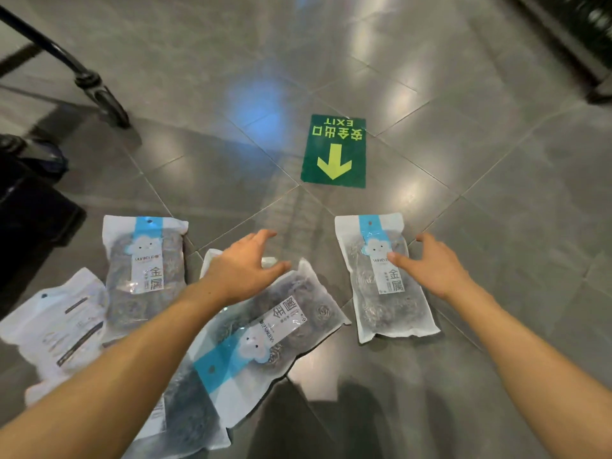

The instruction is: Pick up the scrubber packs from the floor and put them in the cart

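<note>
- Grey polished tiles (430,94) form the floor, and a green exit sticker (333,150) with a yellow arrow is stuck to it; every place below is given from that sticker.
- Nearer than the sticker and slightly right, one scrubber pack (384,279) is seen lying flat, blue strip toward the sticker.
- Nearer and left of the sticker, a second pack (145,270) is laid face up.
- Between those two, nearer still, a slanted pack (265,339) is seen, its far end hidden by the left hand.
- Farthest left of the sticker, a pack turned white back up (56,326) is partly overlapped by the second pack.
- The left hand (245,270) is held above the slanted pack, fingers spread and gripping nothing.
- The right hand (430,263) is held at the first pack's right edge, fingers relaxed, thumb over the label; contact cannot be told.
- Far left of the sticker, a cart wheel (106,101) on a black frame is visible.
</note>
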Available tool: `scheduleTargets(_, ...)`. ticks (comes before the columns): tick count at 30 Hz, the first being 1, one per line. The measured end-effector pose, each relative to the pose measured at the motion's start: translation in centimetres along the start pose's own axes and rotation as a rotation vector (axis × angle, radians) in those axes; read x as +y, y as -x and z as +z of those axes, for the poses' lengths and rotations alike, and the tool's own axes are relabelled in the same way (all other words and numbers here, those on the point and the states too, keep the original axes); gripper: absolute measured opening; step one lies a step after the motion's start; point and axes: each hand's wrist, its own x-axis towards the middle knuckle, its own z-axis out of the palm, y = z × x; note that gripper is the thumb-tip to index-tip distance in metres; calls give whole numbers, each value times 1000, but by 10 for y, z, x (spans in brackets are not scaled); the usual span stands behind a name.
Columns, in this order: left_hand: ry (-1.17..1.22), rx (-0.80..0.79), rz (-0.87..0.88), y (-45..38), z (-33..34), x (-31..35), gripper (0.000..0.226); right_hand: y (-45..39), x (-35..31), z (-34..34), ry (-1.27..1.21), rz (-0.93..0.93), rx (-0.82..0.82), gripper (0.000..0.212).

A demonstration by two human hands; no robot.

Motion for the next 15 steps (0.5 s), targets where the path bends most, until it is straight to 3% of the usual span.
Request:
scheduleTargets(4, 23, -34, -64, 15, 11, -16, 73, -16, 19, 34, -221, 210, -39, 88)
scheduleTargets(7, 42, -54, -99, 21, 13, -25, 74, -25, 25, 57, -296, 316, -36, 106)
scheduleTargets(12, 81, -99, -106, 23, 20, -27, 71, -39, 23, 77, -403, 366, -46, 129)
scheduleTargets(15, 156, -131, -170, 22, 23, -31, 72, -56, 35, 87, -515, 365, -101, 122)
